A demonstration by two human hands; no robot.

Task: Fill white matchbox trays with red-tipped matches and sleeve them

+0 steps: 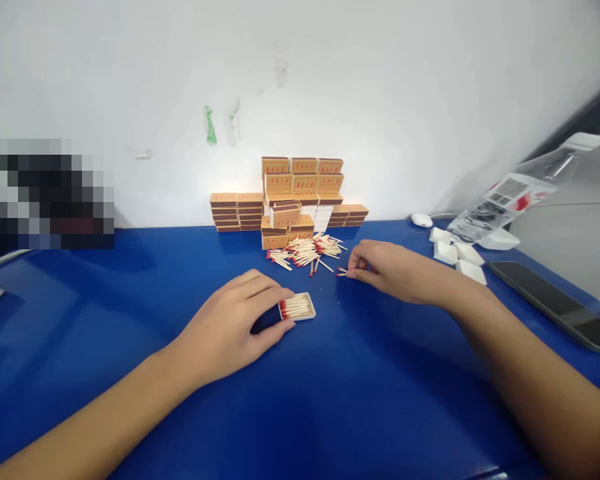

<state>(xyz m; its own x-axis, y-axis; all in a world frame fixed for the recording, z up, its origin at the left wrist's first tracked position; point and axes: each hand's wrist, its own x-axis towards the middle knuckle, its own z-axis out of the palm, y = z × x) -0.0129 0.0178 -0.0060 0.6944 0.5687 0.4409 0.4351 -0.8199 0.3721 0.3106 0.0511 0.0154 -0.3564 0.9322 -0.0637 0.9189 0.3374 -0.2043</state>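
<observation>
A small white matchbox tray [307, 315] lies on the blue table, partly filled with red-tipped matches [296, 306]. My left hand [240, 317] grips the tray between thumb and fingers at its left end. To the right, my right hand [380, 267] pinches a few matches [341, 272] close to the tabletop, their red tips pointing left. Between and beyond the hands is a loose pile of matches [310, 250]. Right behind the pile, orange matchboxes [305, 184] are stacked against the wall.
Lower stacks of matchboxes [250, 210] flank the middle one. On the right are a clear plastic bottle [510, 193], several white pieces [446, 252], a white earbud case [421, 220] and a dark phone [555, 303]. A white wall [160, 87] rises behind the blue table [290, 413].
</observation>
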